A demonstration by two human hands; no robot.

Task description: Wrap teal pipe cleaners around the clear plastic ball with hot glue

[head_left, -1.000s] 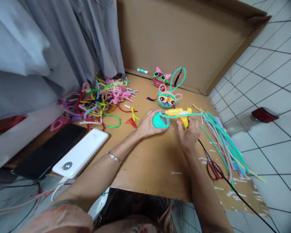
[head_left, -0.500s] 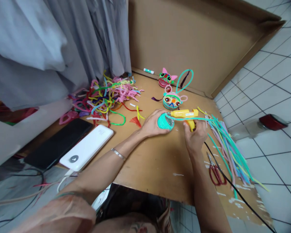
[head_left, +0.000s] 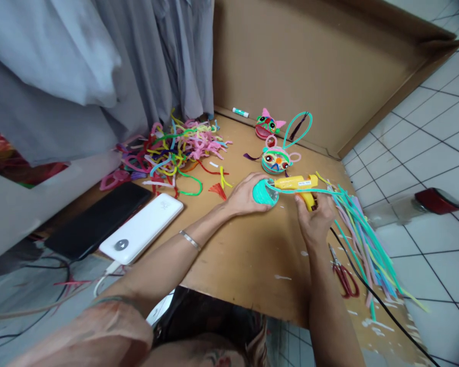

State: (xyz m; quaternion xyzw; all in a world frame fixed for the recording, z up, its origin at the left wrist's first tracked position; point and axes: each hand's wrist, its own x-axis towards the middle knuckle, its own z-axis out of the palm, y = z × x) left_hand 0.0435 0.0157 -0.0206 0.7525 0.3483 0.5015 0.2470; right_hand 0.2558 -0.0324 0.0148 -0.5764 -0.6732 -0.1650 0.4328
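My left hand (head_left: pixel 248 196) is wrapped round a small cup (head_left: pixel 264 193) covered in turquoise pipe cleaner, tilted so its open side faces right. In my right hand (head_left: pixel 318 214) is a yellow hot glue gun (head_left: pixel 296 182), its nozzle at the cup's rim. A turquoise pipe cleaner (head_left: pixel 309 191) runs from the cup to the right, passing in front of the gun. Just beyond stands an animal-face craft (head_left: pixel 276 161) with pink ring ears and a turquoise loop; a second one (head_left: pixel 266 125) with pink pointed ears sits behind it.
Tangled pipe cleaners (head_left: pixel 176 153) lie at the back left, near a black phone (head_left: pixel 99 219) and a white power bank (head_left: pixel 141 229). Straight pipe cleaners (head_left: pixel 371 244) and red-handled scissors (head_left: pixel 344 280) lie at right, beside the black cord (head_left: pixel 386 311). A cardboard wall (head_left: pixel 290 66) stands behind.
The whole view has shifted slightly, so everything appears a little to the right. Both hands keep their hold, and the glue gun's nozzle stays at the cup's rim.
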